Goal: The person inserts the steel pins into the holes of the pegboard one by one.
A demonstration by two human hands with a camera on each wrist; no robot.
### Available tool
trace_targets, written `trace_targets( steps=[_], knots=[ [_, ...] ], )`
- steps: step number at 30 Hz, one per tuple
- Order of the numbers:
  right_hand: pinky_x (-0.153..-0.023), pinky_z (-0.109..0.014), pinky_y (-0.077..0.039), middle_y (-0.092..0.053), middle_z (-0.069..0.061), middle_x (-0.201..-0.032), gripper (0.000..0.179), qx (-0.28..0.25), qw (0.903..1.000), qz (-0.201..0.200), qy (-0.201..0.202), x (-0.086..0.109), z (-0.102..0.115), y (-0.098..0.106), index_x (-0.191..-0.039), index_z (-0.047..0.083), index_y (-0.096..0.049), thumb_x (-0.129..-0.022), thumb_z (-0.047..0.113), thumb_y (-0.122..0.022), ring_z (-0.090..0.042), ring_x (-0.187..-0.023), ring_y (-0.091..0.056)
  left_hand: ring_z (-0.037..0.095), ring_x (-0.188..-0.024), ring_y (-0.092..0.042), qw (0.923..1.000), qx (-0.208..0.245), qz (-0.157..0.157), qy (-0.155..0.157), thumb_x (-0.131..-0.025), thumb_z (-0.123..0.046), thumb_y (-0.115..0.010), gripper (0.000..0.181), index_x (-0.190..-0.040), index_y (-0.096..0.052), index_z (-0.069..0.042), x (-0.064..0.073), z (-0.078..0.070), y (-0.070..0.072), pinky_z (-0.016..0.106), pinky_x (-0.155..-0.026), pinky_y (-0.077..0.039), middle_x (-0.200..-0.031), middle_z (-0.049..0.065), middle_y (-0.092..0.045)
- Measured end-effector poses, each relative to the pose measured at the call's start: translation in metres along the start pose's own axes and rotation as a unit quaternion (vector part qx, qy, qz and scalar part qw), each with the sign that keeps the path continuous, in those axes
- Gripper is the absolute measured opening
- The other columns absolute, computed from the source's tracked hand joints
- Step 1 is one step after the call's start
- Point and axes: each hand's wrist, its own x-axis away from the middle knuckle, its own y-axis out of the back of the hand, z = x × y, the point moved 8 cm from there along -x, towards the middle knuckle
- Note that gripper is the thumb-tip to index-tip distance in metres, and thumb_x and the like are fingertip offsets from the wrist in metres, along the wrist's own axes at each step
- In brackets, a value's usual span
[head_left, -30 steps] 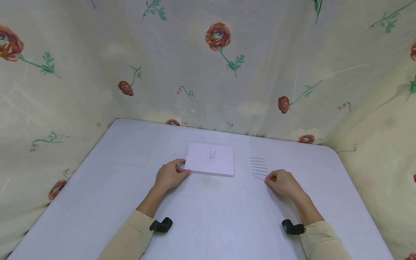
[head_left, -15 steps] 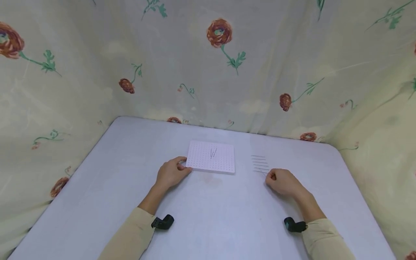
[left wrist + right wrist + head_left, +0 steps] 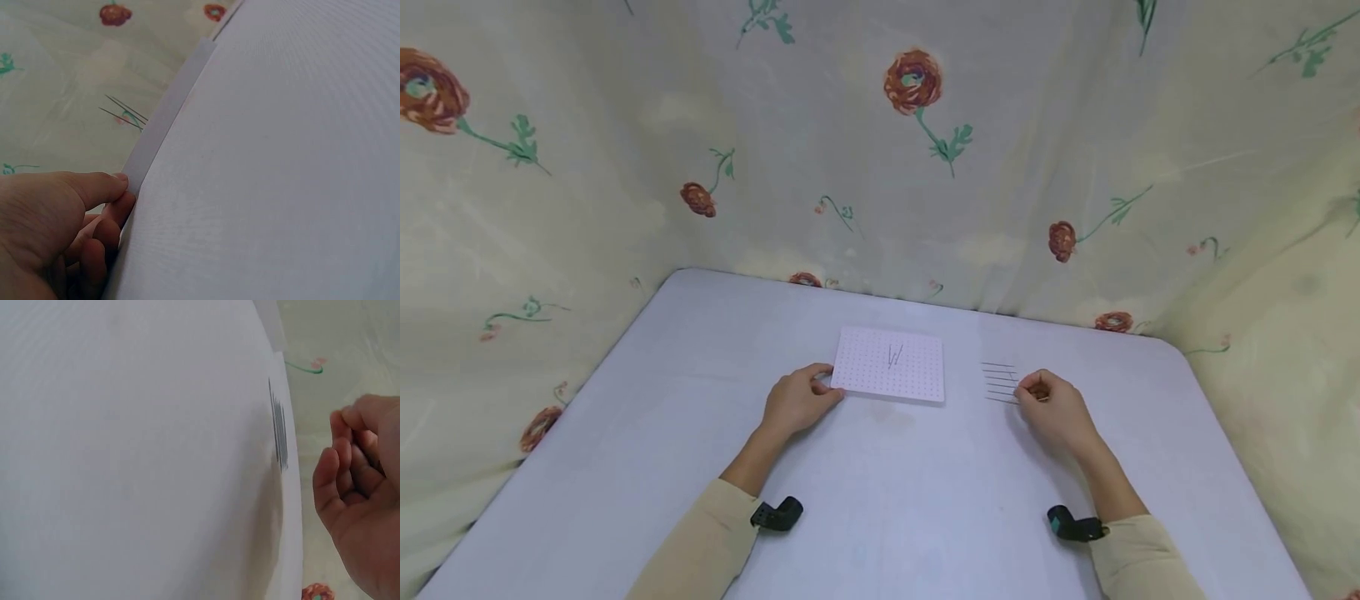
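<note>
A white pegboard [image 3: 921,375] with a grid of small holes lies on the table, and about three thin dark needles [image 3: 891,357] stand up from it. My left hand [image 3: 795,402] grips its near left corner between thumb and forefinger; the left wrist view shows the fingertips on the board's edge [image 3: 165,119]. To the right of the board, several more needles [image 3: 1000,384] lie in a row. Over their right ends, my right hand [image 3: 1056,412] pinches a thin needle, barely visible in the head view. In the right wrist view, thumb and forefinger meet, but the needle cannot be made out.
A white table [image 3: 880,492] with rounded far corners carries everything. Floral cloth [image 3: 820,150] hangs behind and at both sides. A black wrist device [image 3: 777,514] sits on the left sleeve and a similar one [image 3: 1075,525] on the right.
My right hand has lifted a needle from the near end of the row, and its fingers have shifted away from me over the others. The left hand stays on the pegboard.
</note>
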Motion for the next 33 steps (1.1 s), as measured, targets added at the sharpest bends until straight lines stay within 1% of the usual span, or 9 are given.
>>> trace_targets(
  steps=[3,6,8,11,14,18,21,27,33],
  knots=[
    [-0.079,-0.027,-0.045,-0.068,-0.013,-0.104,0.024,-0.018,0.9993,-0.032,-0.004,-0.002,0.006,0.004,-0.115,0.004,-0.067,-0.1,0.02,-0.058,-0.023,-0.094,-0.058,0.016,-0.075,-0.067,1.0,0.0,0.0,0.0,-0.089,-0.037,-0.078,0.054,-0.135,-0.065,-0.011,0.0,0.0,0.0,0.03,-0.064,-0.046,-0.089,0.003,-0.078],
    [-0.077,-0.026,-0.044,-0.067,-0.014,-0.105,0.027,-0.028,0.9985,-0.047,-0.007,-0.003,0.011,0.007,-0.118,0.003,-0.068,-0.102,0.02,-0.056,-0.022,-0.094,-0.057,0.016,-0.075,-0.066,1.0,-0.002,0.002,0.001,-0.089,-0.038,-0.078,0.056,-0.135,-0.065,-0.01,0.0,-0.001,0.001,0.03,-0.065,-0.046,-0.089,0.003,-0.078],
    [-0.074,-0.025,-0.044,-0.067,-0.014,-0.105,0.029,-0.035,0.9983,-0.045,-0.014,-0.003,0.013,0.006,-0.119,0.002,-0.068,-0.104,0.023,-0.055,-0.021,-0.093,-0.055,0.016,-0.075,-0.066,1.0,-0.003,0.004,0.002,-0.089,-0.038,-0.078,0.056,-0.136,-0.064,-0.01,0.0,-0.001,0.001,0.03,-0.065,-0.046,-0.089,0.004,-0.078],
    [-0.073,-0.022,-0.045,-0.066,-0.014,-0.107,0.035,-0.053,0.9976,-0.027,-0.034,-0.004,0.015,0.002,-0.121,0.002,-0.066,-0.106,0.03,-0.053,-0.021,-0.094,-0.055,0.016,-0.075,-0.066,1.0,-0.005,0.006,0.006,-0.089,-0.038,-0.077,0.056,-0.137,-0.064,-0.011,0.0,-0.001,0.002,0.029,-0.065,-0.046,-0.09,0.004,-0.078],
    [-0.073,-0.021,-0.049,-0.065,-0.016,-0.11,0.042,-0.089,0.9944,-0.011,-0.056,-0.005,0.017,-0.004,-0.123,0.0,-0.064,-0.107,0.036,-0.052,-0.019,-0.094,-0.057,0.016,-0.076,-0.066,0.9999,-0.004,0.006,0.01,-0.09,-0.038,-0.077,0.056,-0.137,-0.064,-0.011,0.0,0.0,0.001,0.03,-0.066,-0.046,-0.09,0.003,-0.078],
    [-0.079,-0.018,-0.054,-0.069,-0.02,-0.116,0.041,-0.141,0.9877,0.0,-0.069,-0.006,0.021,-0.01,-0.121,-0.002,-0.063,-0.106,0.035,-0.055,-0.007,-0.09,-0.062,0.017,-0.077,-0.066,0.9999,-0.001,0.005,0.012,-0.09,-0.038,-0.077,0.056,-0.137,-0.064,-0.012,0.0,0.001,0.0,0.031,-0.067,-0.047,-0.091,0.003,-0.078],
    [-0.081,-0.018,-0.055,-0.071,-0.019,-0.119,0.037,-0.164,0.9835,0.004,-0.076,-0.007,0.023,-0.014,-0.118,-0.001,-0.062,-0.104,0.034,-0.059,0.001,-0.086,-0.064,0.017,-0.077,-0.067,0.9999,0.0,0.006,0.011,-0.089,-0.038,-0.077,0.056,-0.137,-0.064,-0.012,0.0,0.001,0.0,0.031,-0.067,-0.047,-0.09,0.003,-0.078],
    [-0.081,-0.02,-0.056,-0.073,-0.017,-0.118,0.04,-0.193,0.9764,-0.02,-0.094,-0.006,0.028,-0.016,-0.122,0.002,-0.066,-0.1,0.034,-0.067,0.002,-0.082,-0.066,0.017,-0.077,-0.067,1.0,-0.004,0.003,0.007,-0.089,-0.038,-0.077,0.056,-0.136,-0.064,-0.011,-0.001,0.002,-0.002,0.031,-0.066,-0.047,-0.09,0.003,-0.078],
    [-0.08,-0.021,-0.056,-0.076,-0.01,-0.11,0.039,-0.205,0.9733,-0.049,-0.091,-0.01,0.038,-0.018,-0.122,0.005,-0.07,-0.097,0.035,-0.071,-0.004,-0.083,-0.068,0.017,-0.078,-0.067,1.0,-0.001,0.003,0.007,-0.089,-0.037,-0.077,0.055,-0.136,-0.065,-0.012,-0.001,0.002,-0.002,0.03,-0.066,-0.046,-0.09,0.002,-0.078]
  ],
)
